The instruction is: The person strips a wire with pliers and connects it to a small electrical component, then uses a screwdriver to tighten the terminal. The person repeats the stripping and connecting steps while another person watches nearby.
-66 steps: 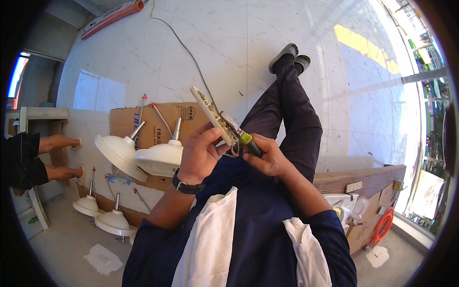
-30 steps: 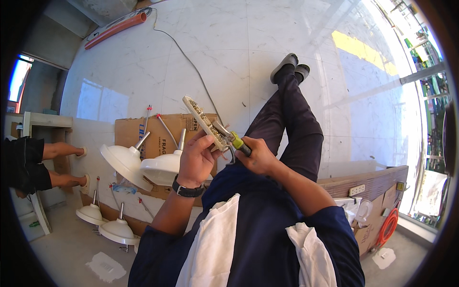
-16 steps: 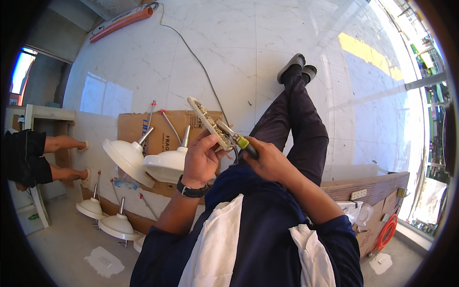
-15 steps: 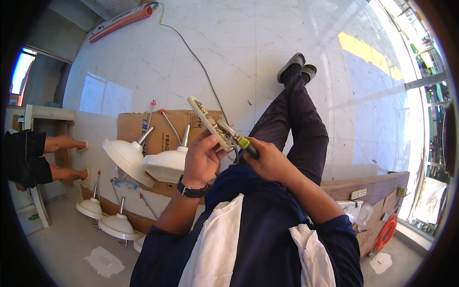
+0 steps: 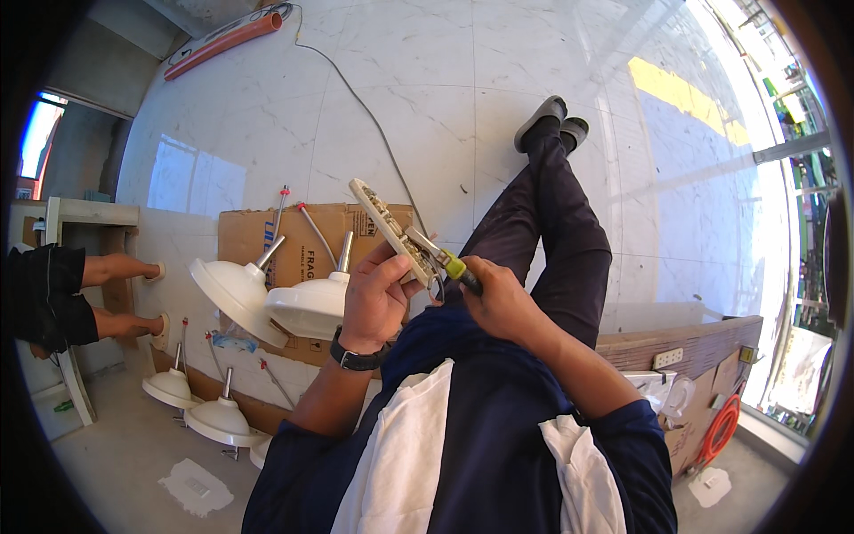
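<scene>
My left hand [image 5: 381,298] is closed round the lower end of a long white power strip [image 5: 378,214], whose opened side shows rows of metal contacts. My right hand [image 5: 500,298] grips a hand tool [image 5: 455,267] with a metal head and a green-and-black handle; whether it is pliers or a screwdriver is unclear. The tool's metal tip rests against the contacts near the strip's middle. Short wires hang at the strip's lower end, close to my left fingers, partly hidden.
White basins [image 5: 233,298] with metal stems lie on flattened cardboard [image 5: 240,227] to my left. A grey cable [image 5: 374,125] crosses the tiled floor from an orange pipe [image 5: 222,46]. Another person's legs [image 5: 120,267] show at far left. Another power strip [image 5: 668,358] sits on a wooden box [image 5: 712,343] at right.
The tool in my right hand has shifted and turned slightly against the strip's contacts. My left hand and the power strip stay nearly still.
</scene>
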`<state>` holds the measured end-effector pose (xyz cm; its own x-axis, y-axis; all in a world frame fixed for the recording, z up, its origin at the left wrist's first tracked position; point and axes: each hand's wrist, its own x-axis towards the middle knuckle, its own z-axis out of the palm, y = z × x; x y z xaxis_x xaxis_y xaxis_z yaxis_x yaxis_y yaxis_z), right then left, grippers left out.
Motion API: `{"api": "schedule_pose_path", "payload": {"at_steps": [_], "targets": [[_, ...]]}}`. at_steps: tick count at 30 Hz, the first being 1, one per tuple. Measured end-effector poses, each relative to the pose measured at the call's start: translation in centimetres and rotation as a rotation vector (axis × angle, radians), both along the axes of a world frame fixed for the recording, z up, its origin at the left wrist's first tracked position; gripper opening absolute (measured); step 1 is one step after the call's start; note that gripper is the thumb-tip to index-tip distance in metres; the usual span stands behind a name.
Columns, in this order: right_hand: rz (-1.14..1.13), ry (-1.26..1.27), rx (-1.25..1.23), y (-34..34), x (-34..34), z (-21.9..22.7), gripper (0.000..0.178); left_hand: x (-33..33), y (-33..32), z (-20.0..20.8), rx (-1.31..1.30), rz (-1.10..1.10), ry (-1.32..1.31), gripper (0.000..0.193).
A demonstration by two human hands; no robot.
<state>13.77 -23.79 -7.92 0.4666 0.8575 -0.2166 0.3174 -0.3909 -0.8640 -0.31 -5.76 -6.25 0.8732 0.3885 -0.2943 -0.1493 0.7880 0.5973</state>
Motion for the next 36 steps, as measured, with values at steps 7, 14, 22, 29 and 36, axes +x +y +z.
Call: {"api": "schedule_pose_path", "payload": {"at_steps": [7,14,22,29,36], "targets": [[0.048,0.092,0.076,-0.3,0.1,-0.4,0.033,-0.1,-0.1,-0.3,-0.006,0.002,-0.038,0.038],[0.084,0.191,-0.039,-0.4,1.1,2.5,0.032,0.1,-0.6,-0.5,0.052,0.055,0.013,0.040],[0.083,0.192,-0.098,-0.8,1.1,4.7,0.030,0.2,-1.3,-0.4,0.173,0.093,0.038,0.046],[0.119,0.147,-0.207,-1.0,1.7,5.9,0.034,0.0,-1.2,-0.9,0.279,0.080,0.124,0.044],[0.126,0.032,-0.264,-1.0,1.7,6.3,0.040,0.1,-1.2,-0.8,0.287,0.090,0.145,0.047]]}}
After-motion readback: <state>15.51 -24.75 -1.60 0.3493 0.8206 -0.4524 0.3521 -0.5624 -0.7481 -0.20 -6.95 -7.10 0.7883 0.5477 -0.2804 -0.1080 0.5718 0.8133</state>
